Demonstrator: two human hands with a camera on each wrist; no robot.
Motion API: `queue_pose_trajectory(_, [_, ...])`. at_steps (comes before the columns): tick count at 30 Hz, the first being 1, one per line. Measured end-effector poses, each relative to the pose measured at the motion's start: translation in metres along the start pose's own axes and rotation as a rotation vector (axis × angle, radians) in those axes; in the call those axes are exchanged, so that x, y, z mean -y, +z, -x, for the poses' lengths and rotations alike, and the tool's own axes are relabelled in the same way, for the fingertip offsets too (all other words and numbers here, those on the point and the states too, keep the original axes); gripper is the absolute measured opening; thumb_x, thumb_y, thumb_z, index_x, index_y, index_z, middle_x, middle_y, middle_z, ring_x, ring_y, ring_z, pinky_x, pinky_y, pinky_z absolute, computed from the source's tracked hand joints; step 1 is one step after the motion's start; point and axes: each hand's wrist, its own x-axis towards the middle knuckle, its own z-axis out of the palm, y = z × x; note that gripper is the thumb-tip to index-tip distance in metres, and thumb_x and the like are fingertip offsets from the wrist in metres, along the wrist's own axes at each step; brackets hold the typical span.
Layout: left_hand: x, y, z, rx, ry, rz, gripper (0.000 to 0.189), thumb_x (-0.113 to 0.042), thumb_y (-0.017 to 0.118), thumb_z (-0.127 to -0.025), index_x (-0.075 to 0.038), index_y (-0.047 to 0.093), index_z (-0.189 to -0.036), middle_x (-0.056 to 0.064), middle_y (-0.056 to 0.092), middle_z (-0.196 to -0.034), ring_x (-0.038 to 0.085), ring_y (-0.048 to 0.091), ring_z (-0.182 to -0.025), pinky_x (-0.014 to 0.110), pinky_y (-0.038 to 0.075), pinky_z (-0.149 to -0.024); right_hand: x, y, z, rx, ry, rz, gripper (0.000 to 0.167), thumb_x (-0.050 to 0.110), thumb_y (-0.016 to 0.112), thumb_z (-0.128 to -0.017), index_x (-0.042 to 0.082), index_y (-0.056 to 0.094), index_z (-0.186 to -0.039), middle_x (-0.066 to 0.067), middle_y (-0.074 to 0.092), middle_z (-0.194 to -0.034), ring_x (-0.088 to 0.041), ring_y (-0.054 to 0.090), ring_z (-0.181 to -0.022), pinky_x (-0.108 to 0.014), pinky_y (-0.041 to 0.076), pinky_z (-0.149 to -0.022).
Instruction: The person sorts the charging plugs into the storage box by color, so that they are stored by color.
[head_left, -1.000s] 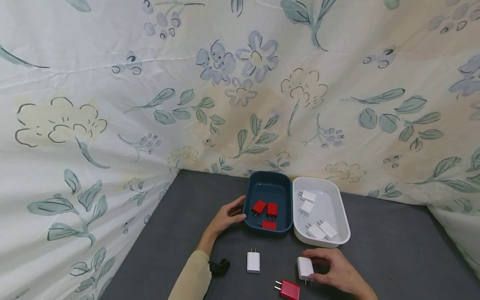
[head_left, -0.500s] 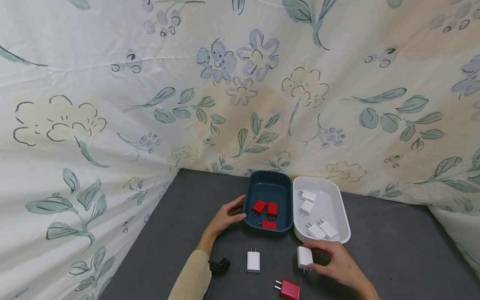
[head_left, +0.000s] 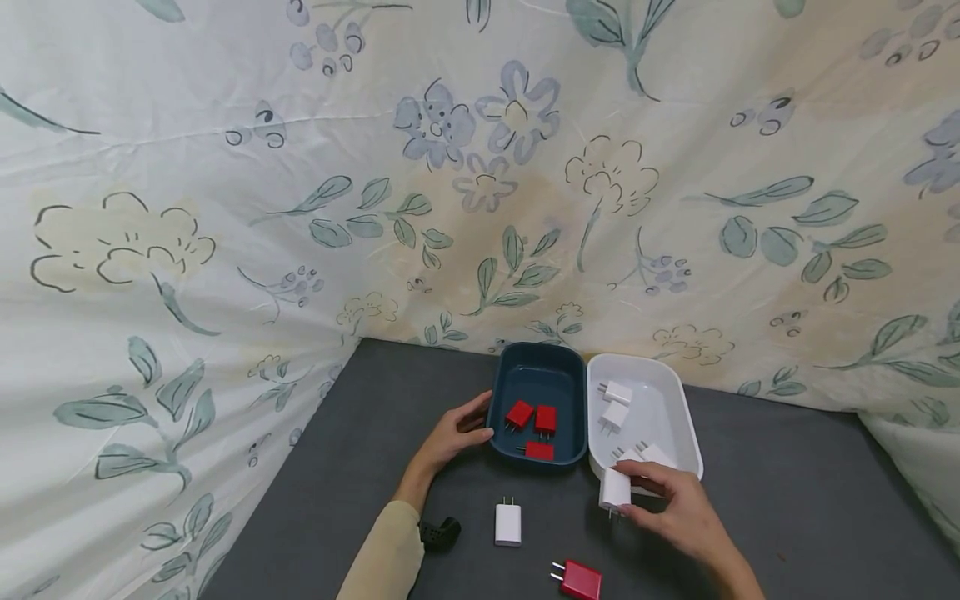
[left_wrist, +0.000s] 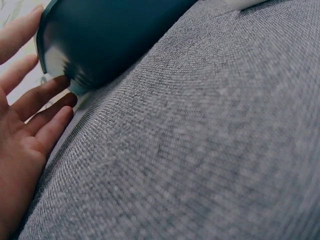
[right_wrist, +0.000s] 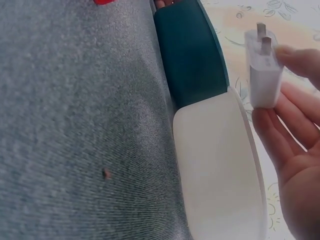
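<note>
My right hand [head_left: 678, 510] pinches a white two-prong plug adapter [head_left: 615, 490] between thumb and fingers, over the near edge of the white bin [head_left: 688, 433]. In the right wrist view the prongs of this charger plug [right_wrist: 265, 80] point up past the thumb. My left hand [head_left: 450, 435] lies against the left side of the dark blue bin [head_left: 501, 375], its fingers extended in the left wrist view along the bin wall [left_wrist: 100, 40]. Three red plug adapters [head_left: 545, 420] lie in the blue bin, and several white plug adapters [head_left: 617, 393] in the white one.
A white plug adapter [head_left: 507, 525] and a red plug adapter [head_left: 581, 579] lie on the dark grey cloth [head_left: 337, 500] in front of the bins. A black object [head_left: 439, 534] sits at the left wrist. Floral fabric [head_left: 480, 250] hangs behind and to the left.
My right hand has lifted the white plug adapter away from me, from the cloth in front up to the white bin's near rim. My left hand has stayed at the blue bin.
</note>
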Motion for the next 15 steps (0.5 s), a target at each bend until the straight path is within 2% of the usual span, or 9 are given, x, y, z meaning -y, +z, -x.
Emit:
queue_pose_trajectory(4, [0.001,0.0,0.0,-0.002,-0.009,0.001,0.066,-0.021,0.067,-0.092,-0.016,0.037,-0.151,0.01,0.04,-0.155,0.027,0.039,-0.143,0.051,0.032,-0.117,0.001,-0.001,-0.003,-0.078,0.01,0.032,0.051,0.004,0.088,-0.065,0.005,0.069,-0.112,-0.011,0.071,-0.107,0.002,0.066,-0.09,-0.022,0.059,-0.076])
queue_pose_trajectory(8, [0.001,0.0,0.0,-0.006,-0.015,0.005,0.066,-0.023,0.068,-0.092,-0.017,0.038,-0.151,0.008,0.041,-0.154,0.025,0.039,-0.143,0.05,0.032,-0.117,0.0,-0.003,-0.007,-0.123,0.011,0.059,0.05,0.004,0.088,-0.066,0.004,0.069,-0.113,-0.013,0.071,-0.107,0.002,0.066,-0.089,-0.013,0.055,-0.077])
queue_pose_trajectory(15, [0.0,0.001,0.0,-0.008,-0.024,0.009,0.066,-0.018,0.067,-0.092,-0.017,0.037,-0.151,0.007,0.041,-0.155,0.024,0.039,-0.143,0.049,0.032,-0.118,-0.006,-0.002,-0.011,-0.191,0.001,0.024,0.048,-0.001,0.086,-0.066,0.0,0.069,-0.111,-0.015,0.072,-0.105,0.003,0.067,-0.089,-0.014,0.056,-0.078])
